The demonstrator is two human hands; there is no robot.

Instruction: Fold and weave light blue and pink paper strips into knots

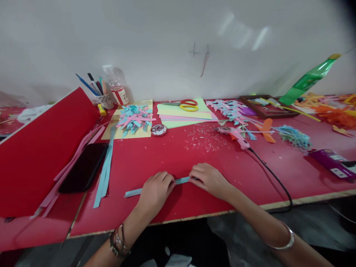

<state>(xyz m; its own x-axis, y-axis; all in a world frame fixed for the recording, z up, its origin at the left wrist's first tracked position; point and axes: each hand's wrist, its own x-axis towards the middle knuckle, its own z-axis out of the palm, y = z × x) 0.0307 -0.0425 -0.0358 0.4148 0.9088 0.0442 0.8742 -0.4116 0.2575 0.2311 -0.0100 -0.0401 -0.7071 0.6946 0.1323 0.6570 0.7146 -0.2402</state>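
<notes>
A narrow light-blue paper strip lies across the red table near its front edge. My left hand is closed on the strip's middle, and a length of it sticks out to the left. Farther right, my right hand pinches the strip's other end, its fingertips bent down over the paper. Between both hands a short piece of the strip shows. More blue strips lie to the left, beside a black phone and some pink strips.
A pink glue gun with its black cord rests at right among paper scraps. Scissors lie on coloured sheets at the back. Cut pieces are heaped on yellow paper. A red board leans at left; a purple box sits far right.
</notes>
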